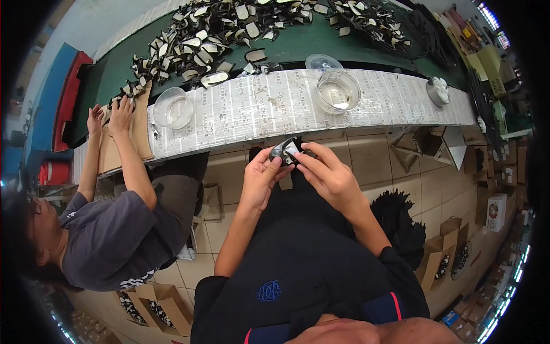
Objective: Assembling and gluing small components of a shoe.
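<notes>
Blk/wht piece [291, 150]: 1 pc., small, curved; held betw. both hands, wearer's side of wrapped ledge [258, 103].
L hand [259, 179]: thumb + fingers pinching pc.'s L end.
R hand [334, 175]: fingertips bent close at pc.'s R end; pinch or mere touch, can't tell.
Pile [203, 49]: many sim. blk/wht pcs., on grn. surface [309, 46].
L clear bowl [173, 110]: on ledge.
R clear bowl [337, 94]: ditto.
Co-worker's hands [121, 118]: far L, by brn. board [143, 127].
</notes>
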Motion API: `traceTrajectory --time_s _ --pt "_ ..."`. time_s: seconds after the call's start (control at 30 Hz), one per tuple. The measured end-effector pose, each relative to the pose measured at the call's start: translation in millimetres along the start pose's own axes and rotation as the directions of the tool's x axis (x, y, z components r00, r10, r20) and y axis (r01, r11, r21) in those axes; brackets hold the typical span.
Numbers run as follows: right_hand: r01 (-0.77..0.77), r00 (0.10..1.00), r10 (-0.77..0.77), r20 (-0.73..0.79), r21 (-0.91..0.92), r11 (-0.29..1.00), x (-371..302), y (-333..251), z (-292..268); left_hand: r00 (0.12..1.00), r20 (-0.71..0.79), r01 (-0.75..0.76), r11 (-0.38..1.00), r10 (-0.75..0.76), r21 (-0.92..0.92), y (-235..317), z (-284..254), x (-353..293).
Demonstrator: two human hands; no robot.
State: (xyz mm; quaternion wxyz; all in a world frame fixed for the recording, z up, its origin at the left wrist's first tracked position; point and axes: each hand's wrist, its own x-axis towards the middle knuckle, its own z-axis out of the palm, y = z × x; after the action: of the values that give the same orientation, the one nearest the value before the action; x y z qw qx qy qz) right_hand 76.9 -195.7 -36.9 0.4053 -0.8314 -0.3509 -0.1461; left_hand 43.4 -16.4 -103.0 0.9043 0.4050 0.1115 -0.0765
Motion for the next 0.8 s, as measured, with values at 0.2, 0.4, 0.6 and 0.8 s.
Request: traceTrajectory --time_s 0.2,0.4,0.6,0.8 --pt "-0.014 0.999 0.013 0.046 0.025 1.000 1.0 5.9 1.8 1.000 0.004 0.014 1.000 -0.014 0.008 -0.9 2.4 0.4" --pt "-0.065 0.998 0.065 0.006 -0.015 0.998 4.0 9.2 2.3 1.000 0.011 0.011 1.000 -0.011 0.008 -3.1 -0.6 4.2" --pt "-0.114 0.992 0.106 -0.076 -0.120 0.986 5.5 15.8 -4.3 1.000 -0.007 0.014 1.000 -0.014 0.019 -3.2 -1.4 4.8" --pt "-0.225 0.956 0.207 -0.206 -0.067 0.972 4.0 17.2 -21.5 0.997 0.032 0.065 0.997 -0.064 -0.035 -0.3 -7.4 5.1"
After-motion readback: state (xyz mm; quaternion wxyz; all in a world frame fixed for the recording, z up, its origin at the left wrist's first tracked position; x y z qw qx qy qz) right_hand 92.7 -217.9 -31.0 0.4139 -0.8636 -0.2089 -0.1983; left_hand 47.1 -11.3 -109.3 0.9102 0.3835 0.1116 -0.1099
